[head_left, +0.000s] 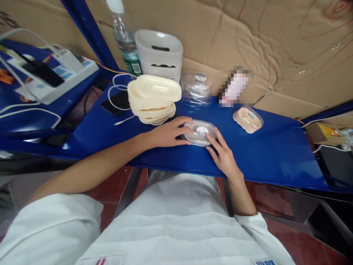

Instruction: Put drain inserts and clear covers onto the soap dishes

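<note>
A shallow oval plastic box with a clear lid (195, 138) lies on the blue table in front of me, a round white label on its lid. My left hand (172, 132) holds the box's left end, fingers over the lid and thumb along the near edge. At the right end, my right hand (223, 152) grips it with fingertips on the lid's top and side. Left of the box and farther back, cream oval trays (158, 88) are piled up. Behind it stands a stack of clear lids (196, 90). A peach box with a clear lid (248, 119) sits to the right.
Grey slotted containers (159, 48) are stacked at the back beside a water bottle (127, 44). A black phone (117, 103) and white cable lie left of the trays. A power strip (55, 88) is at far left. Cardboard (275, 48) walls the back.
</note>
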Demonstrator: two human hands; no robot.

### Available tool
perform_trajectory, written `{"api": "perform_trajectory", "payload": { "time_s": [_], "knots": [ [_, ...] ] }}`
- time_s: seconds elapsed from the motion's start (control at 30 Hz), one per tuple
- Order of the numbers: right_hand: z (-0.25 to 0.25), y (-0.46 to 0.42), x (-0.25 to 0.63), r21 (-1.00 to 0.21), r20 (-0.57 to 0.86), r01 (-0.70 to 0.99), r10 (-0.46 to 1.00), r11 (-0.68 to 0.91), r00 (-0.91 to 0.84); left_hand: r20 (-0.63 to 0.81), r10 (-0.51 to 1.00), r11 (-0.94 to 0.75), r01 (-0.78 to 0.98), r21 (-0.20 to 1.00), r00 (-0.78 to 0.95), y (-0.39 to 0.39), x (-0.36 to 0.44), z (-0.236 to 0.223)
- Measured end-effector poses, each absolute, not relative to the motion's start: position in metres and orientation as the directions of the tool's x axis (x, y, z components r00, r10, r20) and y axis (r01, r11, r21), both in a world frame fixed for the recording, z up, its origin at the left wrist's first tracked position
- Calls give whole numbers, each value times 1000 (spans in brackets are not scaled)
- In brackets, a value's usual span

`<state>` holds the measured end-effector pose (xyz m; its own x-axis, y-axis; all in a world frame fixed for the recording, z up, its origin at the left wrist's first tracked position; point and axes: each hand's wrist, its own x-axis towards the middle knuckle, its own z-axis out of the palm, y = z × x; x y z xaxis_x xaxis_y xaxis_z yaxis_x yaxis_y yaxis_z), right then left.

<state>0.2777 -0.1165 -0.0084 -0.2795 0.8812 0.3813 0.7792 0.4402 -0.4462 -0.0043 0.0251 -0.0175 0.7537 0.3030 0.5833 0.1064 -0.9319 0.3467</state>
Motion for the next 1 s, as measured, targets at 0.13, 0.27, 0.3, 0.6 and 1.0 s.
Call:
{"api": "perform_trajectory", "payload": {
  "time_s": [0.13, 0.27, 0.3, 0.6, 1.0],
  "knots": [
    [-8, -113, 277, -453, 368, 796, 897, 402, -244, 616, 325, -930, 124, 346, 717, 25, -4, -19],
    [-7, -112, 278, -450, 366, 787, 891, 423, -269, 634, 276, -952, 114, 285, 723, 23, -2, -19],
    [-5, -112, 280, -445, 367, 778, 883, 444, -294, 631, 272, -953, 113, 280, 727, 23, -2, -19],
    [1, -80, 321, -397, 272, 687, 793, 609, -545, 589, 285, -946, 124, 298, 757, 26, -2, -22],
    [-19, -63, 327, -332, 481, 615, 689, 715, -542, 553, 328, -930, 159, 331, 766, 26, 2, -25]
  ]
}}
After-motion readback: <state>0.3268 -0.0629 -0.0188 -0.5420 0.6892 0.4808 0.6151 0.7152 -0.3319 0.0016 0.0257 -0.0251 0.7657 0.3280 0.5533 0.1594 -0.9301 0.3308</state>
